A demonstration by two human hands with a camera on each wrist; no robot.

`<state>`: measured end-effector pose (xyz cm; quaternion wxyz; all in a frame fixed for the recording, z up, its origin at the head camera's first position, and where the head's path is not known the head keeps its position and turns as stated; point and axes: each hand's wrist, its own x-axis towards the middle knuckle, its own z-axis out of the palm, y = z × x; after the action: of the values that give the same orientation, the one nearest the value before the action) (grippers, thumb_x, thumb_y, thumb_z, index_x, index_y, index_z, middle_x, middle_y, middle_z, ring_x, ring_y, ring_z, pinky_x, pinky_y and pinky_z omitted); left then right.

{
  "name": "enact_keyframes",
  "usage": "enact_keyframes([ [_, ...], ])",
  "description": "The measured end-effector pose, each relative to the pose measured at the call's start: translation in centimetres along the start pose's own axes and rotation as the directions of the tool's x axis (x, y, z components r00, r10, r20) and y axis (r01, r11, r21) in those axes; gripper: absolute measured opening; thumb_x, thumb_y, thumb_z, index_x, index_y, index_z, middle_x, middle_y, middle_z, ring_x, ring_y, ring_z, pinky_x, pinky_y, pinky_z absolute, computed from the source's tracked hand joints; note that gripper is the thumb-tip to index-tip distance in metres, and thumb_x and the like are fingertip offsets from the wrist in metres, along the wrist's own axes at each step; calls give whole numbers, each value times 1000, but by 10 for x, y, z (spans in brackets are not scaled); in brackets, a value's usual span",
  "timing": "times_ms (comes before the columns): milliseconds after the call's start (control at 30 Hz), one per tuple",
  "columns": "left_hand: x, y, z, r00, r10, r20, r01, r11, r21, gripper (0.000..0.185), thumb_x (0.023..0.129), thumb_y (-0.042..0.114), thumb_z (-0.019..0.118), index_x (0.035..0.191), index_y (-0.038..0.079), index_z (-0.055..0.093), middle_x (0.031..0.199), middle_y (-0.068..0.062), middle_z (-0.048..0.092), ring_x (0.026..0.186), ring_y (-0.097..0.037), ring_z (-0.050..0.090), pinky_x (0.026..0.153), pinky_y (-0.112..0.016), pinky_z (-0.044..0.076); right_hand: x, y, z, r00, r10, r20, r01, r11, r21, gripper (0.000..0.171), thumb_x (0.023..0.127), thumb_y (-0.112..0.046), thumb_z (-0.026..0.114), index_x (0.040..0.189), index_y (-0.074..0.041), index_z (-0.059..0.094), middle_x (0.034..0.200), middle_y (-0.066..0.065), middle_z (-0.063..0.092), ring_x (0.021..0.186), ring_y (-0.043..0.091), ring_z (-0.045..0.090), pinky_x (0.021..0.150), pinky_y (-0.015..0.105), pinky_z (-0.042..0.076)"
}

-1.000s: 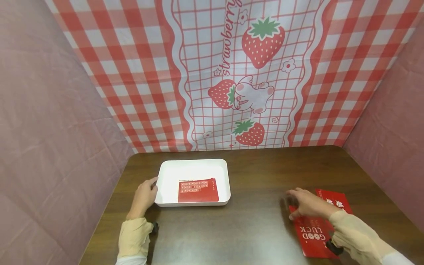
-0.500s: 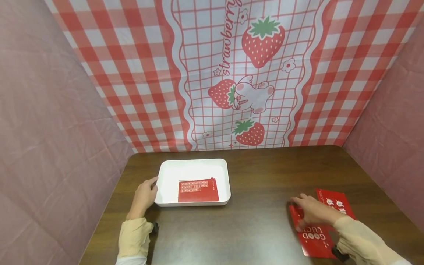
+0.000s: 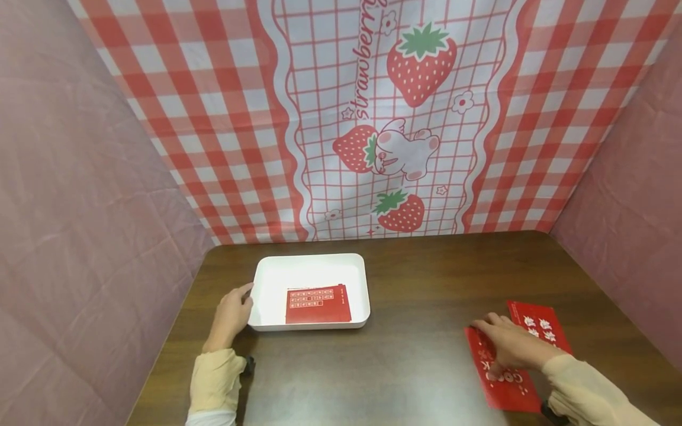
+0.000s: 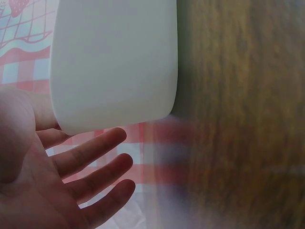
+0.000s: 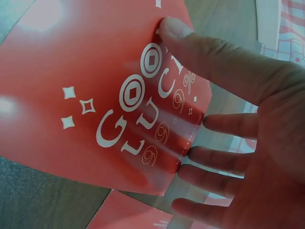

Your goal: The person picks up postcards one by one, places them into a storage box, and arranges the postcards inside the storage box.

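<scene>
My left hand (image 3: 229, 312) rests at the left wall of the white tray (image 3: 309, 327), fingers straight and spread in the left wrist view. In the tray lies a red paper packet (image 3: 319, 313) printed with rows of small white characters. On the right, my right hand (image 3: 514, 343) is over a red envelope (image 5: 119, 143) lettered "GOOD LUCK". Its thumb (image 5: 209, 47) presses on the printed face, while the extended fingertips (image 5: 190, 152) are right at the far edge. Another red envelope (image 3: 549, 325) with white characters lies partly hidden behind this hand.
The brown wooden table (image 3: 410, 296) has rounded back corners. A red-and-white checked strawberry cloth (image 3: 373, 118) hangs along its back edge. Pink cloth walls (image 3: 96, 236) stand on both sides.
My right hand has come down onto the "GOOD LUCK" envelope, its thumb sliding nearer to me across the lettering. My left hand and the tray stay where they were.
</scene>
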<state>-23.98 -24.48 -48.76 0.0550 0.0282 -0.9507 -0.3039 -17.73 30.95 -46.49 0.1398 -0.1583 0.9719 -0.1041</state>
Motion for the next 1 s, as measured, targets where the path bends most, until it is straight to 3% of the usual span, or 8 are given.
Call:
enact_keyframes([
  [300,0,0,-1,1000,-10,9,10,1000,-1,45,93,8,46,136,-2,54,117,-26,63,103,-38,59,91,-55,47,3,3,2,999,-29,-41,27,999,-36,93,44,-41,95,121,-3,59,104,7,55,101,30,53,84,55,53],
  [567,0,0,-1,1000,-6,6,6,1000,1,45,93,8,45,135,-2,54,120,-27,63,110,-41,59,95,-57,46,4,3,2,995,-50,-85,44,997,-61,92,40,-47,95,115,-5,60,100,5,54,97,28,53,81,51,53],
  [900,1,0,1,999,-33,28,33,999,0,45,94,10,45,137,-1,52,123,-26,62,111,-40,58,97,-56,45,7,1,0,999,0,-44,0,1000,7,77,46,-36,95,106,-7,58,96,2,54,91,22,56,77,45,55],
  [1000,1,1,1,999,-31,26,31,1000,-2,45,93,10,45,137,-1,53,123,-26,62,111,-40,58,97,-56,46,7,1,0,999,14,-31,-14,1000,18,73,49,-33,94,107,-6,59,98,6,58,94,26,59,80,49,55],
])
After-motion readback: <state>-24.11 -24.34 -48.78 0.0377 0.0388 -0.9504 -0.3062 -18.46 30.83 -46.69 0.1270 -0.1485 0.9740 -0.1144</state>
